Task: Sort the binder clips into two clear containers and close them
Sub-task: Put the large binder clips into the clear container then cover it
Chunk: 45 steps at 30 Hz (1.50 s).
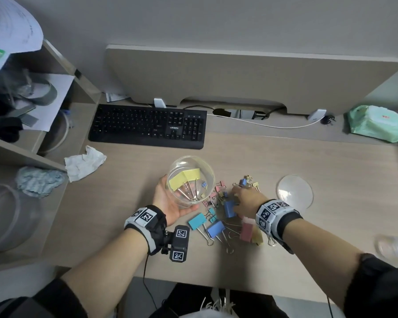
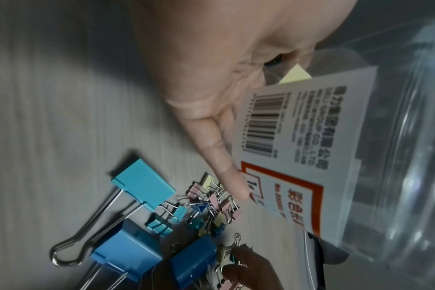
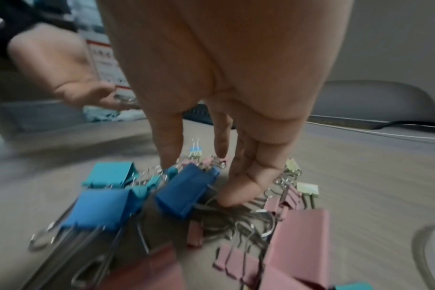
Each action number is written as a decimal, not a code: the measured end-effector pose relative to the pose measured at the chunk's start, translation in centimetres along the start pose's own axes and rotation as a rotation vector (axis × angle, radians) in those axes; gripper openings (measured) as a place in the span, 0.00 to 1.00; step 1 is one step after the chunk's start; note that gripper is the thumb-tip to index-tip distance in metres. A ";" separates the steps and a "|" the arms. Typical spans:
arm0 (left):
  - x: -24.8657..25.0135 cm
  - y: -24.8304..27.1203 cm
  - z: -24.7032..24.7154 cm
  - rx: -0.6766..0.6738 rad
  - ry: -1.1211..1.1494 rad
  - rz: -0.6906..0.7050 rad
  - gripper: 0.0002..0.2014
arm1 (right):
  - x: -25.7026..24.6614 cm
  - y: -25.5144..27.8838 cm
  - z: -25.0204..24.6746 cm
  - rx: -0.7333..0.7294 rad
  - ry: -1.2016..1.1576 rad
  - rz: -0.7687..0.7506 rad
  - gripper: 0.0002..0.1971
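Observation:
My left hand (image 1: 168, 203) grips a clear round container (image 1: 190, 180), tilted with its mouth toward me; two large yellow binder clips (image 1: 184, 180) lie inside. Its barcode label (image 2: 298, 147) fills the left wrist view. My right hand (image 1: 246, 200) reaches down into a pile of mixed clips. Its thumb and fingers (image 3: 236, 192) stand on either side of a large dark blue clip (image 3: 186, 192), fingertips touching the wire handles. Large light blue (image 1: 214, 229), teal (image 1: 197, 221) and pink (image 1: 246, 231) clips lie nearer me. A clear round lid (image 1: 295, 191) lies flat to the right.
A black keyboard (image 1: 147, 126) sits behind the work area, with a crumpled tissue (image 1: 84, 162) and a blue cloth (image 1: 39, 181) to the left. A green wipes pack (image 1: 377, 123) is at the back right. A blurred clear object (image 1: 391, 246) shows at the right edge.

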<state>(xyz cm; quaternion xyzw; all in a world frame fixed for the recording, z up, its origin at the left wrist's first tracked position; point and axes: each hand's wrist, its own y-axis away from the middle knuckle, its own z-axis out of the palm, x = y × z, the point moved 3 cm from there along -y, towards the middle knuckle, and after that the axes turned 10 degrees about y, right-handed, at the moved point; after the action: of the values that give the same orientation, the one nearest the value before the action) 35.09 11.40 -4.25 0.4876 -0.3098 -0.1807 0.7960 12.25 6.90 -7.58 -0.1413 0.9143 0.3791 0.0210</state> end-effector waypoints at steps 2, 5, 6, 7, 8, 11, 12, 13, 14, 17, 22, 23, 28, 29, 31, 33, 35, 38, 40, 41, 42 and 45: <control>-0.1 -0.2 -0.3 0.005 -0.014 0.002 0.28 | -0.5 0.0 1.1 0.005 0.108 -0.018 0.26; -0.3 -0.6 -1.0 -0.003 -0.030 -0.003 0.28 | -1.1 -0.1 2.4 0.027 0.257 -0.082 0.31; -0.4 -0.7 -1.2 -0.004 -0.033 -0.006 0.28 | -1.2 -0.2 2.8 0.035 0.260 -0.102 0.30; -0.5 -0.8 -1.4 -0.003 -0.035 -0.008 0.28 | -1.2 -0.3 3.1 0.048 0.256 -0.110 0.30; -0.5 -0.9 -1.6 0.002 -0.033 -0.008 0.28 | -1.1 -0.4 3.3 0.064 0.256 -0.113 0.28; -0.4 -1.2 -2.0 0.013 -0.037 -0.004 0.29 | -1.2 -0.3 3.1 0.094 0.221 -0.109 0.28; -0.4 -1.3 -2.2 0.016 -0.037 -0.001 0.28 | -1.2 -0.2 3.0 0.097 0.195 -0.106 0.29; -0.3 -1.4 -2.3 0.020 -0.034 0.003 0.29 | -1.4 -0.1 2.6 0.103 0.163 -0.103 0.29; -0.1 -1.4 -2.3 0.024 -0.028 0.007 0.29 | -1.5 0.0 2.4 0.110 0.124 -0.107 0.30; 0.3 -1.5 -2.6 0.028 -0.017 0.020 0.29 | -2.6 0.2 1.5 0.133 0.018 -0.129 0.33; 1.0 -1.4 -3.7 0.030 0.012 0.043 0.30 | -5.4 0.4 0.8 0.152 0.013 -0.163 0.30; 1.3 -1.4 -4.1 0.029 0.019 0.051 0.29 | -6.1 0.4 0.9 0.149 0.036 -0.170 0.28; 2.1 -1.0 -6.1 0.031 0.050 0.065 0.28 | -9.2 -0.2 1.9 0.132 0.167 -0.139 0.31; 2.3 -0.9 -6.5 0.033 0.055 0.068 0.28 | -9.7 -0.3 2.1 0.136 0.183 -0.132 0.31; 2.6 -0.7 -7.4 0.037 0.062 0.069 0.27 | -10.8 -0.5 2.6 0.158 0.227 -0.129 0.27; 3.1 -0.6 -8.3 0.045 0.075 0.072 0.27 | -12.0 -0.6 3.1 0.171 0.294 -0.129 0.24; 3.5 -0.5 -9.3 0.057 0.100 0.072 0.27 | -12.9 -0.8 3.8 0.160 0.354 -0.116 0.23; 3.9 -0.5 -10.6 0.077 0.133 0.070 0.27 | -14.0 -1.1 4.4 0.150 0.393 -0.092 0.20; 3.9 -0.6 -11.0 0.083 0.141 0.070 0.27 | -14.5 -1.2 4.6 0.160 0.406 -0.088 0.18; 3.9 -0.6 -11.2 0.084 0.142 0.069 0.27 | -14.8 -1.3 4.7 0.158 0.416 -0.089 0.18; 3.9 -0.6 -11.3 0.083 0.140 0.067 0.27 | -15.0 -1.3 4.7 0.152 0.423 -0.089 0.18; 3.9 -0.7 -11.4 0.084 0.142 0.061 0.26 | -15.0 -1.3 4.5 0.117 0.338 -0.070 0.21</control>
<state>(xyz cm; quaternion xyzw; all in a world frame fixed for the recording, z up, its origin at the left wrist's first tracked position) 45.65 16.38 -7.41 0.5226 -0.2745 -0.1082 0.7999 26.72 12.79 -9.52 -0.2334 0.9198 0.2951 -0.1115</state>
